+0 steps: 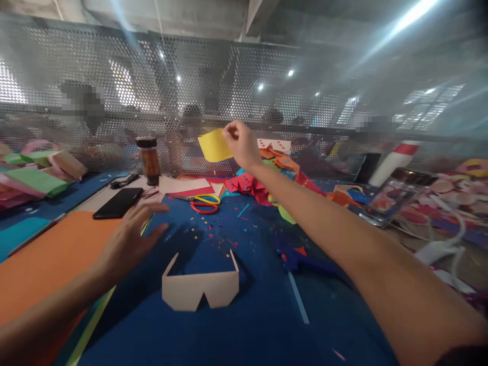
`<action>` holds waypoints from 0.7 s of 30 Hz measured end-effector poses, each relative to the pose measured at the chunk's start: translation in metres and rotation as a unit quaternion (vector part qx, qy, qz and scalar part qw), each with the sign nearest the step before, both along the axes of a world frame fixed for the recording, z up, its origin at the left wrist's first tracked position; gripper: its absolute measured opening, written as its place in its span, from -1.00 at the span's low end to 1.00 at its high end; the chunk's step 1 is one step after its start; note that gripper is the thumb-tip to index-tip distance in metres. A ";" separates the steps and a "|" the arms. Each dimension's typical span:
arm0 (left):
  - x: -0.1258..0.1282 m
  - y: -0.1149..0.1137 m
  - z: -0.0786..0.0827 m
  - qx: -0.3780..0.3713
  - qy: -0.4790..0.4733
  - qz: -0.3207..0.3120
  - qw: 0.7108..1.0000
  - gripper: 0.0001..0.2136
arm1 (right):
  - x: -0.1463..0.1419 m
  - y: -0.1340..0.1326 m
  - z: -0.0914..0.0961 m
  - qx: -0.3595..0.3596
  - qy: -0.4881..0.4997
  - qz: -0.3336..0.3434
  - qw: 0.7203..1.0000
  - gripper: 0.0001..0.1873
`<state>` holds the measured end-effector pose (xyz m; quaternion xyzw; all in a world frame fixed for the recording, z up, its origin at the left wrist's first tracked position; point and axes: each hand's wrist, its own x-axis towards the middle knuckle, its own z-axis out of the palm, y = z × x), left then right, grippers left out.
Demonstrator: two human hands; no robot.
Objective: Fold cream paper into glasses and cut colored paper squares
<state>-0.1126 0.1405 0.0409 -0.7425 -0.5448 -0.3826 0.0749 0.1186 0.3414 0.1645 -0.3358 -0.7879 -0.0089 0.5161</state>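
Observation:
My right hand [240, 144] is raised over the far side of the table, pinching a small yellow paper piece [214, 145] by its right edge. Fingers spread, my left hand [131, 239] hovers low over the blue table cover [236, 315], beside the orange sheet [49, 259], holding nothing. A pair of folded cream paper glasses [200, 287] lies flat in front of me, between my arms. Red and yellow scissors [204, 203] rest farther back.
A black phone [119, 203] lies near my left hand, with a dark jar [149, 160] behind it. Heaps of coloured paper scraps [267, 178] cover the far side. A glue bottle [392, 161] and a clear case [396, 195] sit right. A perforated metal screen [244, 91] closes the back.

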 end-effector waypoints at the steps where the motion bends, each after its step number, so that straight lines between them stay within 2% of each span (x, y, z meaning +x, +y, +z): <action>1: 0.001 -0.002 0.009 0.006 -0.011 0.015 1.000 -0.74 | 0.002 -0.016 0.001 0.009 0.005 0.038 0.999 -0.94; 3: 0.005 -0.006 0.026 0.030 -0.040 0.038 0.998 -0.66 | 0.006 -0.049 0.003 0.013 0.007 0.102 0.995 -0.95; 6: 0.015 -0.011 0.050 0.071 -0.046 0.037 0.996 -0.47 | 0.007 -0.092 0.006 -0.005 -0.018 0.183 0.983 -0.97; 8: 0.025 -0.013 0.062 0.074 -0.058 0.016 0.995 -0.37 | 0.007 -0.112 0.006 -0.020 -0.031 0.228 0.973 -0.99; 10: 0.034 -0.015 0.068 0.062 -0.088 0.002 0.994 -0.37 | 0.005 -0.124 0.005 -0.039 -0.037 0.260 0.964 -0.99; 12: 0.040 -0.015 0.070 0.033 -0.148 -0.013 0.988 -0.41 | 0.003 -0.129 0.002 -0.055 -0.039 0.277 0.959 -0.99; 14: 0.042 -0.014 0.068 -0.027 -0.219 -0.027 0.975 -0.55 | 0.001 -0.128 -0.002 -0.066 -0.045 0.282 0.956 -0.98; 16: 0.039 -0.013 0.064 -0.095 -0.262 -0.005 0.960 -0.65 | -0.001 -0.122 -0.007 -0.073 -0.057 0.273 0.958 -0.92; 19: 0.031 -0.011 0.059 -0.143 -0.321 0.025 0.936 -0.67 | -0.005 -0.105 -0.016 -0.105 -0.121 0.213 0.964 -0.77; 21: 0.026 -0.010 0.058 -0.153 -0.364 0.023 0.919 -0.65 | -0.008 -0.088 -0.027 -0.143 -0.222 0.134 0.955 -0.70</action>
